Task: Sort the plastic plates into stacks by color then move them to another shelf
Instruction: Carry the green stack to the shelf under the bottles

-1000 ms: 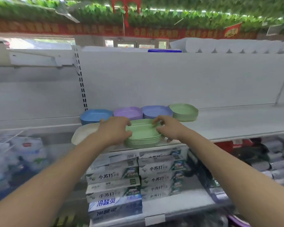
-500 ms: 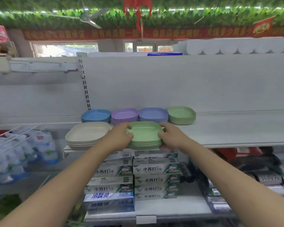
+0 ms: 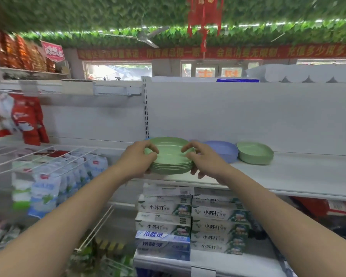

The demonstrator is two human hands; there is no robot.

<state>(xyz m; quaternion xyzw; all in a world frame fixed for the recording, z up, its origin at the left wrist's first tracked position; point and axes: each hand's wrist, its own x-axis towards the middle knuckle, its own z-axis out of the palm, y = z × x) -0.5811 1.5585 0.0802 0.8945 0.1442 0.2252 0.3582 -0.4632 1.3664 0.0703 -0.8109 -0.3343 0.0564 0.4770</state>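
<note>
A stack of green plates (image 3: 169,156) hangs just above the front of the white shelf (image 3: 300,176). My left hand (image 3: 140,158) grips its left rim and my right hand (image 3: 203,159) grips its right rim, thumbs over the top plate. Behind the right hand stands a periwinkle-blue plate stack (image 3: 225,150), and right of it a single green bowl-like plate stack (image 3: 255,152). The blue, purple and cream stacks are hidden behind the lifted plates and my hands.
Toothpaste boxes (image 3: 190,222) are piled on the lower shelf under the plates. A wire rack (image 3: 34,154) with white bags (image 3: 68,176) stands at the left. The white shelf stretches bare to the right of the green plates.
Both hands have lifted the green stack off the shelf and carried it up and back. The camera has tilted up and to the left, so the cream stack is out of sight.
</note>
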